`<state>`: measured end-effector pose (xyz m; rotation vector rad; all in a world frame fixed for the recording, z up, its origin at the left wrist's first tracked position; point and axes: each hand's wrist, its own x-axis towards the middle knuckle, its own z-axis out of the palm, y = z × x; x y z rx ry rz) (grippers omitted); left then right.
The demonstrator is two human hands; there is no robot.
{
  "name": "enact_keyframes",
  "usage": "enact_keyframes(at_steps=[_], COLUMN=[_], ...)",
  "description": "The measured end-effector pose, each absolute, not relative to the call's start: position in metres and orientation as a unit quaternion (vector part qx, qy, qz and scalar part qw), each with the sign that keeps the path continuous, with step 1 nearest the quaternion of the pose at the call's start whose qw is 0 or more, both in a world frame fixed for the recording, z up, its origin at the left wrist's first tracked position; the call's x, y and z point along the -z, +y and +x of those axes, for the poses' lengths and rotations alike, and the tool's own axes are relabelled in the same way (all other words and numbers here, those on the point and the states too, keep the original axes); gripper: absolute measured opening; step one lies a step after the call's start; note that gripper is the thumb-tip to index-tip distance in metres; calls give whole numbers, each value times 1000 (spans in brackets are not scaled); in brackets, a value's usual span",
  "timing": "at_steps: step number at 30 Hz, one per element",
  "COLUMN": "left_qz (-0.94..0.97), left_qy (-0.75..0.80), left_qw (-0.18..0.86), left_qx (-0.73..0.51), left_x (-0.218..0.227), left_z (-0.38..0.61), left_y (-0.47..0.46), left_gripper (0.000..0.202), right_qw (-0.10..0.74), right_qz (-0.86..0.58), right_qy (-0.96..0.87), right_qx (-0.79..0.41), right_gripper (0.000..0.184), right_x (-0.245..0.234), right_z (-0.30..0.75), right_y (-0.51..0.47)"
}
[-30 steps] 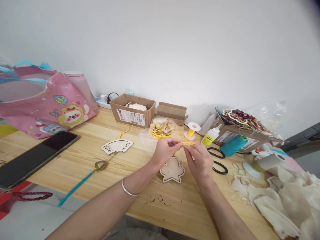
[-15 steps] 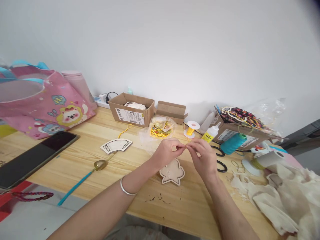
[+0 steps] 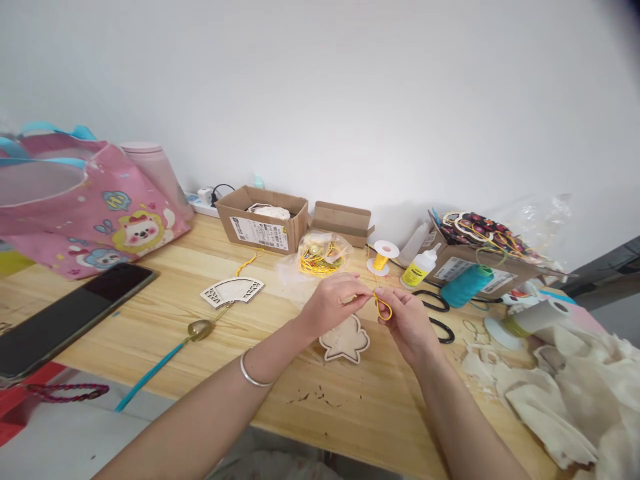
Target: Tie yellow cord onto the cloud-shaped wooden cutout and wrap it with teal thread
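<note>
Between my two hands a yellow cord (image 3: 384, 308) forms a small loop. My right hand (image 3: 407, 320) pinches it between thumb and fingers. My left hand (image 3: 336, 301) is closed in a pinch at the cord's left side, fingertips almost touching the right ones. Under my hands a flower-shaped wooden piece (image 3: 345, 343) lies flat on the table, partly covered by the left hand. Just behind stands a white spool of yellow cord (image 3: 383, 257), a strand running from it toward my fingers. Black-handled scissors (image 3: 440, 330) lie right of my right hand.
A glue bottle (image 3: 419, 268), a teal thread cone (image 3: 466, 285) and a filled cardboard box (image 3: 465, 267) stand at right, near crumpled cloth (image 3: 565, 387). A fan-shaped wooden ornament (image 3: 233, 292) with a bell (image 3: 199, 329), a phone (image 3: 75, 313) and a pink bag (image 3: 100, 200) are at left.
My right hand has turned, and a loop of yellow cord now shows at its fingertips. My left hand stays nearly in place. The objects on the table have not moved.
</note>
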<state>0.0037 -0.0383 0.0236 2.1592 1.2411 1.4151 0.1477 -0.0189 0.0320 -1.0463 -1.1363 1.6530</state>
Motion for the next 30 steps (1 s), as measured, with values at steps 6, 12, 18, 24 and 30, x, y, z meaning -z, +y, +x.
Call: enact_keyframes(at_steps=[6, 12, 18, 24, 30], left_qz=[707, 610, 589, 615, 553], left_qy=[421, 451, 443, 442, 457], left_qw=[176, 282, 354, 354, 403], left_qx=[-540, -588, -576, -549, -568], left_x=[-22, -15, -14, -16, -12], left_z=[6, 8, 8, 5, 9], left_y=[-38, -35, -34, -34, -34], left_gripper=[13, 11, 17, 17, 18], right_qw=[400, 470, 475, 445, 433], right_qz=[-390, -423, -407, -364, -352], right_qy=[-423, -543, -681, -801, -827], right_qx=[-714, -552, -381, -169, -68], right_gripper=[20, 16, 14, 16, 18], right_x=[-33, -29, -26, -28, -23], right_z=[151, 147, 150, 152, 153], right_y=[-19, -19, -14, -17, -17])
